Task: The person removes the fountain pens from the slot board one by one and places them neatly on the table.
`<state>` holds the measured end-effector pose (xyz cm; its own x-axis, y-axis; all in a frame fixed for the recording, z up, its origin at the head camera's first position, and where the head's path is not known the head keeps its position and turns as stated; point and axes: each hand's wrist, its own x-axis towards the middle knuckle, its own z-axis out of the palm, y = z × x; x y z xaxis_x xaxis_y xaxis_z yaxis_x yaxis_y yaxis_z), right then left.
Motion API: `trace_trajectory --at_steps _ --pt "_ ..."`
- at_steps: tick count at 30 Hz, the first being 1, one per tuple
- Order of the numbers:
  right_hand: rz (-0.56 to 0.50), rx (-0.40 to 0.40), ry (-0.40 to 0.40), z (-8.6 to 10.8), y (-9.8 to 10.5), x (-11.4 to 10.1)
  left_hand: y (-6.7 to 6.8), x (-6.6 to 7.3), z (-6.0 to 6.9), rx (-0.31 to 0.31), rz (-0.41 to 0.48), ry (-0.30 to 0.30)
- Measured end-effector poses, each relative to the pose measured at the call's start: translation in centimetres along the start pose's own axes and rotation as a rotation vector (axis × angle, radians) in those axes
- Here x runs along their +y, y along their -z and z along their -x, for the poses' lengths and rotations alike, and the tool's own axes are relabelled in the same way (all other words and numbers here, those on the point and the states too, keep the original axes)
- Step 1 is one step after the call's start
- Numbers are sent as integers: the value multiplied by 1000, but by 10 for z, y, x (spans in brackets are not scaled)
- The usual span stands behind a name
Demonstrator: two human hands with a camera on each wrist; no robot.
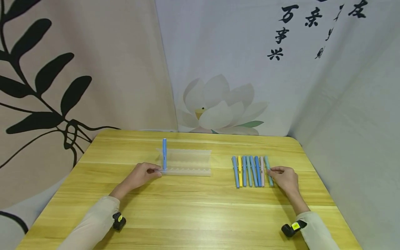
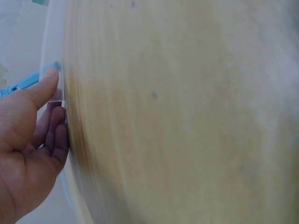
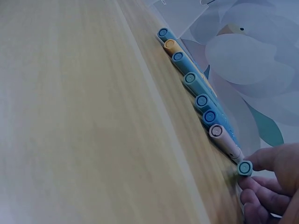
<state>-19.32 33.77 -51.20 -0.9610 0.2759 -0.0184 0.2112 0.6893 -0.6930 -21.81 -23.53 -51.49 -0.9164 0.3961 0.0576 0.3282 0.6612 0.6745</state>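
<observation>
My left hand (image 1: 146, 173) pinches the near left corner of a clear plastic pen rack (image 1: 187, 163) with a scalloped row of slots. One blue marker (image 1: 164, 154) stands upright in its left end, close to my fingers. In the left wrist view, the thumb of my left hand (image 2: 28, 135) lies over the rack's clear edge. At the right, my right hand (image 1: 285, 177) pinches a teal-green marker (image 1: 267, 165) between thumb and fingers. The end of that green marker (image 3: 245, 168) points toward the right wrist camera. Directly left of it lies a pink marker (image 1: 262, 172).
Several more markers lie side by side in a row, among them a yellow marker (image 1: 240, 172) and a blue marker (image 1: 235, 172) at the left end. They rest on a wooden table (image 1: 200, 215). Printed curtains (image 1: 225, 69) hang behind its far edge.
</observation>
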Motion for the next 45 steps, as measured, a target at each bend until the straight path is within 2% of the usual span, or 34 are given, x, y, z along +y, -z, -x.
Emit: trace_trajectory --at_steps 12,19,23,31,37,45 --pt "29 24 22 1 -3 -3 0 0 0 -3 6 7" --pt "26 15 28 2 4 -8 -1 -1 1 5 16 -16" --pt "-1 15 73 1 8 -16 -1 -1 1 0 26 -12" --pt "-67 -11 224 5 8 -60 0 -1 0 -1 9 5" --pt "-133 -31 337 11 -5 -91 0 0 0 2 2 5" --pt "-240 -88 441 17 -24 -128 -1 -2 -1 8 8 15"
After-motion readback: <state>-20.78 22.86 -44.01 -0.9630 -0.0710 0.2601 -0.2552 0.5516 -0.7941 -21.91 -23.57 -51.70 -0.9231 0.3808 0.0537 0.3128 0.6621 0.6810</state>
